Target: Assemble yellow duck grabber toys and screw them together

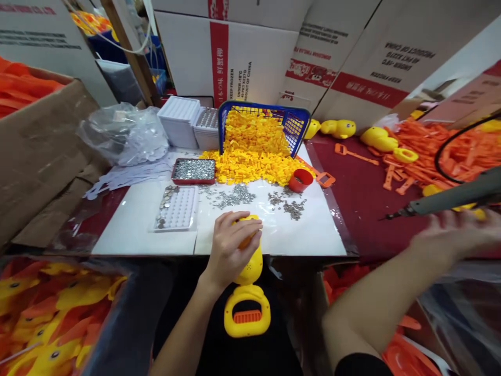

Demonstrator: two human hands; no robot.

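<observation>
My left hand (231,245) is closed round the top of a yellow toy duck body (248,292) at the near edge of the white work mat (136,219). The toy's looped handle with an orange grille hangs down toward my lap. My right hand (457,232) is far to the right, blurred by motion, just below a grey electric screwdriver (450,201) that hangs on a black cable. Whether it touches the screwdriver I cannot tell. Loose small screws (235,197) lie scattered on the mat ahead of the toy.
A blue basket (299,122) spills small yellow parts. A red tray of screws (193,171), a clear battery tray (176,209), a red cup (300,180) and white trays stand nearby. Orange shovels and yellow ducks lie right. A bin of ducks (50,313) sits lower left. Cardboard boxes surround.
</observation>
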